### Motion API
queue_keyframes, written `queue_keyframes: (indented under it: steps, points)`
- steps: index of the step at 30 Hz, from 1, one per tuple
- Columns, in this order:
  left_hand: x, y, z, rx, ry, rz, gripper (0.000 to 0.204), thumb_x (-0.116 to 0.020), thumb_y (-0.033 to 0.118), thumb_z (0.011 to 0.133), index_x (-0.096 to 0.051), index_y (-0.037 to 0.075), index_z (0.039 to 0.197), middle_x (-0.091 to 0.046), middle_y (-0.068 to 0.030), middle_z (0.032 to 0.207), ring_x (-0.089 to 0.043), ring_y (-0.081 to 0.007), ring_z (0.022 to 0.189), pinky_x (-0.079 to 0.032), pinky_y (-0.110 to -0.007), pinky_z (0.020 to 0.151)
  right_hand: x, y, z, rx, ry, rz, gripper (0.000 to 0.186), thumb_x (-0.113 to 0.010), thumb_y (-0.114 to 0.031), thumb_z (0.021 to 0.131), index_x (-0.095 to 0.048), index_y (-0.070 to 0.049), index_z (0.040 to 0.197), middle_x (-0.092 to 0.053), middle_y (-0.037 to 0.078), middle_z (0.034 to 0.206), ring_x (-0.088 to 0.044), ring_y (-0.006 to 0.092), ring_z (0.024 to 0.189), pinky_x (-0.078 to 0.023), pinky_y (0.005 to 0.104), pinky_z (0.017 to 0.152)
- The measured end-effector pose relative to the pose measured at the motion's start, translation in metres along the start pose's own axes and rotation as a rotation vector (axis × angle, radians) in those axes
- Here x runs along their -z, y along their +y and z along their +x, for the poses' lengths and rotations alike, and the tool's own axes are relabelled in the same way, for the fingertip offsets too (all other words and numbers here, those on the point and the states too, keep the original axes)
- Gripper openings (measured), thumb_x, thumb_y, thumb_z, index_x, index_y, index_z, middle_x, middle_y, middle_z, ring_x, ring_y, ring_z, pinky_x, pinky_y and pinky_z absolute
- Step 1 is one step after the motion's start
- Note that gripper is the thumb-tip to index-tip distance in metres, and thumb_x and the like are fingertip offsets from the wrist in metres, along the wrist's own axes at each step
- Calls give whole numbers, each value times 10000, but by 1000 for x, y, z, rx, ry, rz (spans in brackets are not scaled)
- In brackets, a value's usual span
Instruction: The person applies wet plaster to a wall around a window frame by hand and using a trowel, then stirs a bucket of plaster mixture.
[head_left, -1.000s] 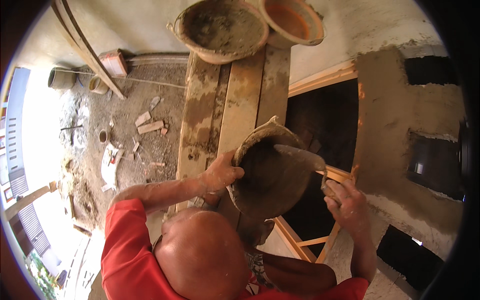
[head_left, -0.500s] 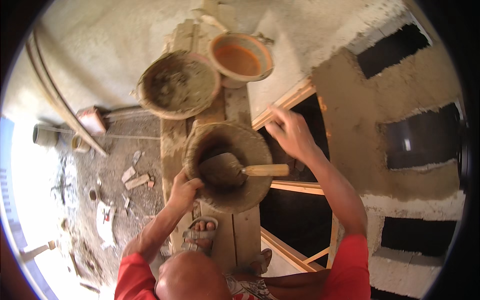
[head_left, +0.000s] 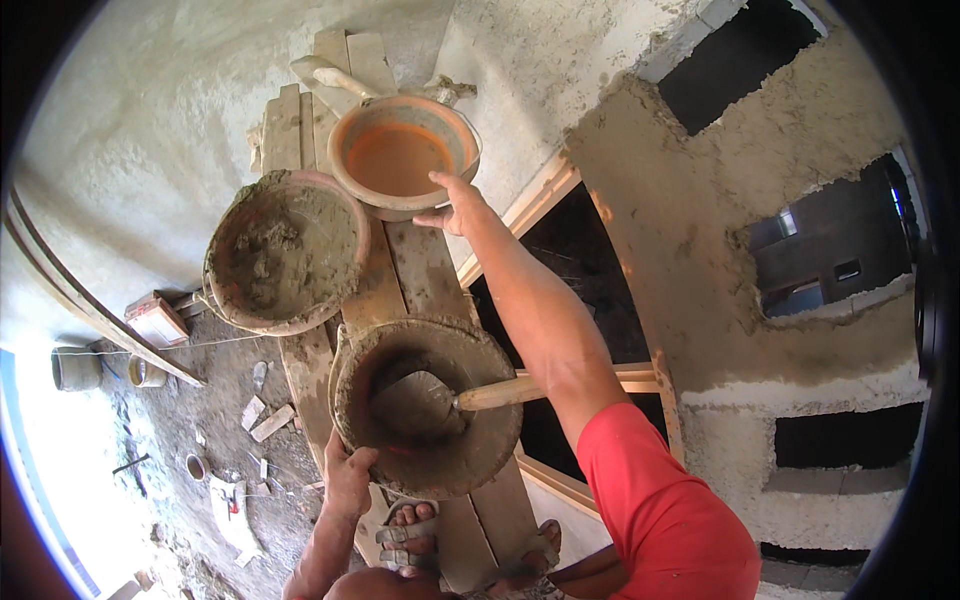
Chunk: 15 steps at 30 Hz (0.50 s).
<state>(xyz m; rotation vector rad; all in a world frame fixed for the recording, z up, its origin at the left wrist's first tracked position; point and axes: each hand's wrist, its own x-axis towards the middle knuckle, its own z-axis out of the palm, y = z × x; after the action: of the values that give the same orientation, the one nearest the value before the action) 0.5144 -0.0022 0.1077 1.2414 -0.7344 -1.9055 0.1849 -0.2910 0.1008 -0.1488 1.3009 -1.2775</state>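
My left hand (head_left: 350,478) is closed on the near left rim of a mortar-caked bucket (head_left: 490,440), with the thumb over the edge. A trowel (head_left: 420,405) lies inside it, its wooden handle (head_left: 490,392) resting across the right rim and running up to my right forearm. Farther off, my right hand (head_left: 458,208) is at the near right rim of a bucket of orange-brown water (head_left: 398,162). Its fingers are spread on both sides of that rim; how firmly they touch is unclear. A wide tub of grey mortar (head_left: 290,250) stands left of the water.
The buckets stand on wooden planks (head_left: 465,530), where my sandalled feet also rest. Beyond the water lies a pale-handled tool (head_left: 335,78). To the right are wooden framing (head_left: 530,215) and a plastered wall with dark openings (head_left: 835,240). Rubble and small pails (head_left: 76,370) lie left.
My right hand has reached forward and left, from above the framing to the water bucket's rim. My left hand keeps its hold. The view has shifted, and the buckets appear lower and farther left.
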Motion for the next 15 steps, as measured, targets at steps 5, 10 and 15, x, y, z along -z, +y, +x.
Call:
queue_keyframes:
  steps: [5, 10, 15]
  points:
    - [-9, 7, 2, 14, -10, -32, 554, -527, -64, 773, -527, -11, 1325, -651, -95, 1155, -635, -192, 1025, -514, -309, 906, 5, 1, 17, -3, -20, 292, 581, -513, 40, 876, -282, 68, 1409, -353, 296, 1440, -464, 536, 1272, -517, 718, 948]
    - [-4, 2, 3, 5, -27, 4, 555, -532, -49, 793, -509, -8, 1346, -645, -119, 1187, -646, -219, 1053, -532, -339, 921, 21, 5, 4, 63, 126, 311, 590, -519, 68, 830, -346, 46, 1393, -386, 281, 1424, -485, 513, 1253, -487, 735, 961]
    - [-4, 1, 2, 7, -34, -57, 566, -529, -81, 777, -524, -20, 1339, -657, -101, 1178, -640, -185, 1044, -517, -303, 910, 66, 1, -28, 157, 230, 115, 587, -592, 60, 772, -449, 8, 1339, -482, 220, 1363, -504, 420, 1261, -420, 678, 1026]
